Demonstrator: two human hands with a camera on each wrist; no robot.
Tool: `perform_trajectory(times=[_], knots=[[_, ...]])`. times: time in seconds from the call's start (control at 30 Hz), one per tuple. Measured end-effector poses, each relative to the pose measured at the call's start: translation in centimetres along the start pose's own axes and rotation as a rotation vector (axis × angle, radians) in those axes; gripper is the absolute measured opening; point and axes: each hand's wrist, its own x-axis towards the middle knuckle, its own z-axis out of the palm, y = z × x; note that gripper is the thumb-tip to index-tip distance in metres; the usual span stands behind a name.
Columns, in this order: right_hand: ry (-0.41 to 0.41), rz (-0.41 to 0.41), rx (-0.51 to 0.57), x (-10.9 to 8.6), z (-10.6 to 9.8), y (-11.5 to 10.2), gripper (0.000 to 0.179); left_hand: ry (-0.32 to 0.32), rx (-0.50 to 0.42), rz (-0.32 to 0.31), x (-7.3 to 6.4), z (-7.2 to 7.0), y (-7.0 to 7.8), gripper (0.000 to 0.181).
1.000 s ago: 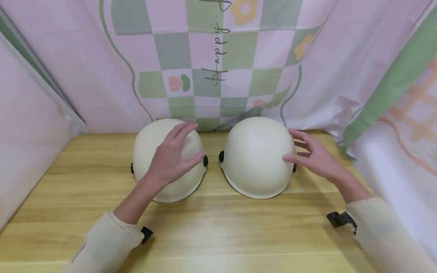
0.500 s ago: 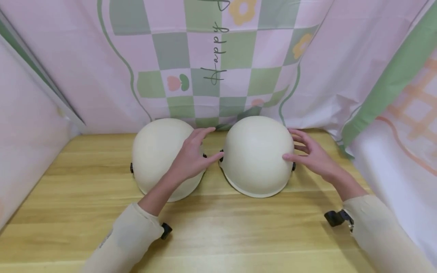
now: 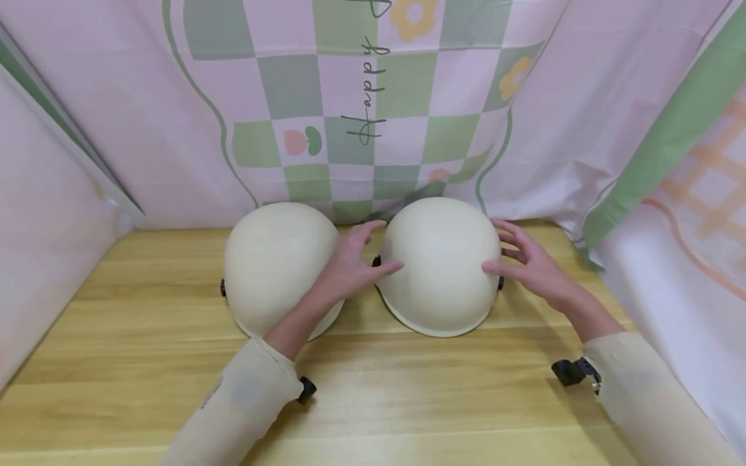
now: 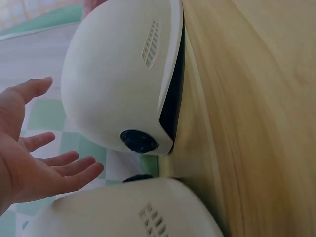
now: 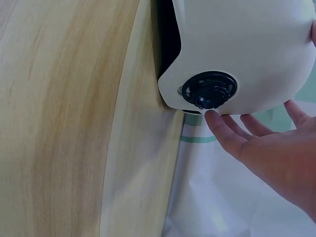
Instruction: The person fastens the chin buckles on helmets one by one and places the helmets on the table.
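Two cream helmets sit dome up, side by side. The left helmet point(image 3: 271, 259) is partly hidden behind my left forearm. My left hand point(image 3: 352, 264) hovers between the two domes, thumb spread from the fingers, nearest to the right helmet point(image 3: 440, 265). In the left wrist view there is a gap between this hand point(image 4: 37, 153) and the dome point(image 4: 108, 79). My right hand point(image 3: 536, 266) is at the right helmet's outer side with fingers extended. In the right wrist view, its fingertips point(image 5: 212, 118) lie at the shell beside a black round side fitting point(image 5: 210, 90), seemingly touching.
The helmets stand toward the back of a wooden table point(image 3: 373, 401). Behind them hangs a pink and green checked curtain point(image 3: 350, 84), with more fabric point(image 3: 688, 239) along the right side. Black cameras point(image 3: 568, 372) are strapped to both wrists.
My left hand has moved right, from over the left helmet to the near side of the right one. My right hand has stayed in place, and both helmets have too.
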Motion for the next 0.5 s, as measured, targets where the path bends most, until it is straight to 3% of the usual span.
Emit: perform_trajectory(times=[0.3, 0.5], knots=[[-0.006, 0.007, -0.003, 0.03, 0.06, 0.02, 0.085, -0.083, -0.015, -0.067, 0.57, 0.35, 0.33, 0.088], [-0.003, 0.008, 0.002, -0.02, 0.03, 0.09, 0.084, -0.116, -0.049, -0.063, 1.03, 1.02, 0.06, 0.096]])
